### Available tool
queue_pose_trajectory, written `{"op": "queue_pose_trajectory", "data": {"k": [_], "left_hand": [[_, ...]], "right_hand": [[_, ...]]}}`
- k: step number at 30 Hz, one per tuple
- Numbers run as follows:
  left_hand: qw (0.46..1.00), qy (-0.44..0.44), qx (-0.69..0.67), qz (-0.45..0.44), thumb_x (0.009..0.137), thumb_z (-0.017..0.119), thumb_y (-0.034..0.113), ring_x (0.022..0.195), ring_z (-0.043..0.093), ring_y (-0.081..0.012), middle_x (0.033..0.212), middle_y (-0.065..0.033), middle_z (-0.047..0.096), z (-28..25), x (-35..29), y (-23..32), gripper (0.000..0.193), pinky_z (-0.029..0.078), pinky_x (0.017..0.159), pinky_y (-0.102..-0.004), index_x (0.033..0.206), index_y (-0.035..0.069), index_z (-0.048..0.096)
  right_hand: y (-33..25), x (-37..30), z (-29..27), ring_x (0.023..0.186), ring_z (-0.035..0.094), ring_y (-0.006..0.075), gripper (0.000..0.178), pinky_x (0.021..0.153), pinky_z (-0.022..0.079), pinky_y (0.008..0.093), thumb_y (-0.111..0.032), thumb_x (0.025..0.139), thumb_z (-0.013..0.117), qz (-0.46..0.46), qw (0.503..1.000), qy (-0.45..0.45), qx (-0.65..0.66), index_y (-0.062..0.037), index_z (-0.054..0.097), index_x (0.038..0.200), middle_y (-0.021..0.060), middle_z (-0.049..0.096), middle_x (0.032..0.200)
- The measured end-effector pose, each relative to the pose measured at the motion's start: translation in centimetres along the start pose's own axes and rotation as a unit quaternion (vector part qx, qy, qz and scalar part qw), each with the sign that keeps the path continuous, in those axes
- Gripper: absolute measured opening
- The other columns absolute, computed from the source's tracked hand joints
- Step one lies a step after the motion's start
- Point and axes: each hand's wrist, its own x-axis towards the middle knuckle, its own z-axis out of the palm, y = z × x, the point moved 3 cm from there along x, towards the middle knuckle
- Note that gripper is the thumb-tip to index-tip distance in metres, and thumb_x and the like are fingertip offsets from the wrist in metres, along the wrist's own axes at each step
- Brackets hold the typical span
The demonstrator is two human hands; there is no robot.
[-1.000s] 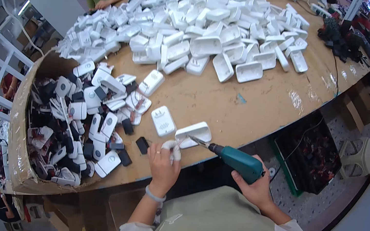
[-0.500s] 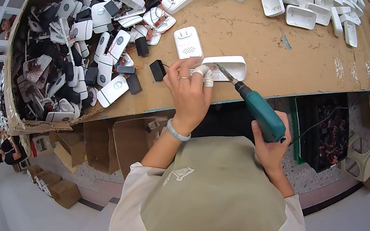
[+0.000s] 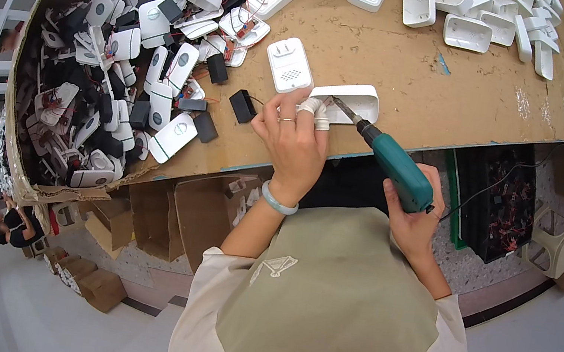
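Note:
A teal electric screwdriver (image 3: 402, 168) is gripped in my right hand (image 3: 419, 219). Its bit reaches down to the left into an open white plastic housing (image 3: 364, 103) at the table's near edge. My left hand (image 3: 294, 152) has its fingers bent over the housing's left end, steadying it. White wrapping covers some of these fingers and hides part of the housing, so whatever the bit touches is hard to see. Just beyond that hand lies a white plug housing (image 3: 289, 64) with prongs and a dotted grille facing up. A black block (image 3: 242, 106) rests left of my fingers.
A cardboard bin (image 3: 25, 153) at the left is heaped with white covers, black blocks and wires. Empty white housings (image 3: 467, 34) are piled along the table's far side. Below the table's right edge are a dark crate (image 3: 492, 202) and a cream stool (image 3: 553, 240).
The whole scene has shifted slightly in the picture. Both hands, the screwdriver and the housing keep almost the same positions relative to each other.

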Motion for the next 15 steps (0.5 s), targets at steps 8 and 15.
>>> {"op": "queue_pose_trajectory", "data": {"k": [8, 15], "left_hand": [[1.000, -0.002, 0.000, 0.005, 0.077, 0.074, 0.007, 0.116, 0.053, -0.0324, 0.125, -0.0097, 0.064, -0.01, -0.19, -0.02, 0.018, 0.033, 0.095, -0.0491, 0.090, 0.000, 0.065], [1.000, -0.005, -0.006, 0.004, 0.076, 0.073, 0.007, 0.115, 0.052, -0.0328, 0.126, -0.0099, 0.063, 0.00, -0.20, -0.08, 0.018, 0.032, 0.096, -0.0495, 0.090, 0.000, 0.065]], "right_hand": [[-0.10, 0.18, 0.06, 0.085, 0.061, 0.0244, 0.021, 0.075, 0.050, 0.0322, -0.005, 0.084, 0.079, -0.004, 1.000, -0.002, -0.002, 0.0010, 0.065, 0.099, 0.0133, 0.062, 0.099], [-0.17, 0.12, 0.03, 0.084, 0.061, 0.0243, 0.021, 0.076, 0.050, 0.0320, -0.005, 0.084, 0.079, -0.001, 1.000, -0.001, 0.006, 0.0012, 0.065, 0.098, 0.0131, 0.062, 0.098]]}}
